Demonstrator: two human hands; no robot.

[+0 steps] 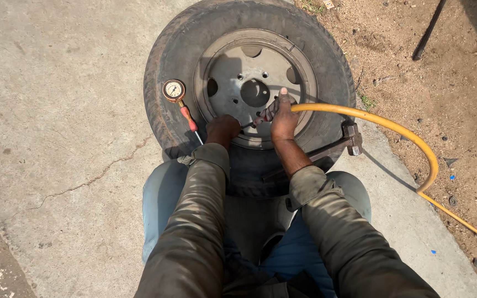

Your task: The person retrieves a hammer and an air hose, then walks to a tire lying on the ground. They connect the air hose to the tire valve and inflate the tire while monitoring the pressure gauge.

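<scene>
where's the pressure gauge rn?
Head view: the pressure gauge lies on the tyre's left sidewall, its red handle pointing toward the left hand.

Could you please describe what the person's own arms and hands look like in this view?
Both arms wear long, loose sleeves of dull olive-brown cloth, creased and dusty-looking, ending in cuffs turned back at the wrists. The left hand and right hand are bare: no gloves, and no rings, watch or bands that I can make out. The right sleeve cuff stands slightly open, the left sleeve cuff sits closer.
</scene>
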